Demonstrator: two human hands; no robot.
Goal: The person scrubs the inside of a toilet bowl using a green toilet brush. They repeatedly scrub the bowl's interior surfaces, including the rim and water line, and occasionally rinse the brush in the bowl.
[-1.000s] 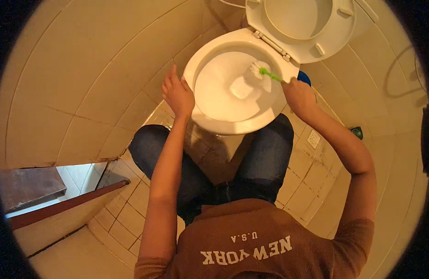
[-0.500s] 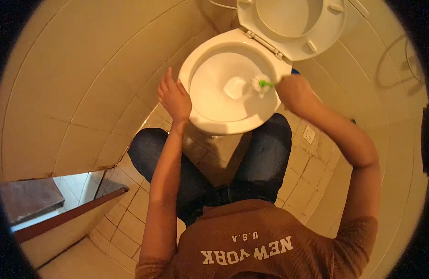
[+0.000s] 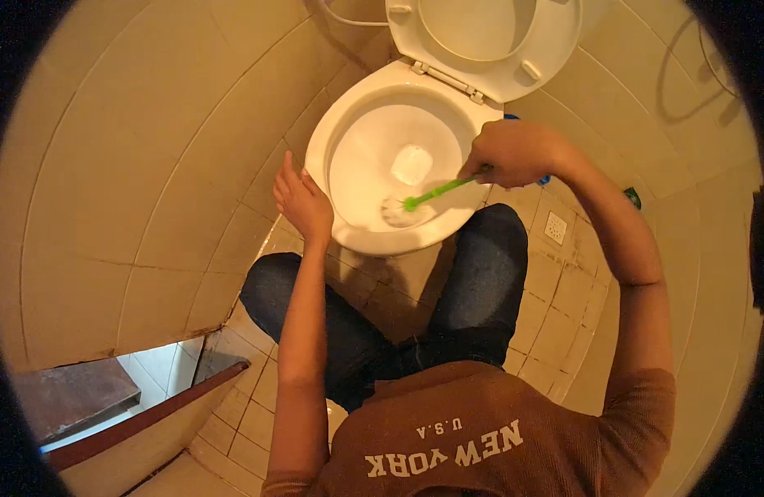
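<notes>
A white toilet bowl (image 3: 365, 243) stands before my knees, its seat and lid (image 3: 551, 41) raised at the back. My right hand (image 3: 514, 155) is closed round the handle of a green toilet brush (image 3: 436, 193) above the bowl's right rim. The white bristle head presses on the inner wall at the near side, in front of the small pool of water (image 3: 412, 165). On the left outer rim rests my left hand (image 3: 304, 201), its fingers stretched out and holding nothing.
Tiled walls close in on the left and right. A floor drain (image 3: 556, 227) lies in the tiles right of the bowl, with a green object (image 3: 632, 198) by the wall. Something blue (image 3: 544, 180) shows behind my right hand. At lower left is a brown-edged ledge (image 3: 150, 418).
The brush head has swept from the bowl's right inner wall to its near side, and more of the green handle shows. My left hand stays at the rim. The view has shifted slightly.
</notes>
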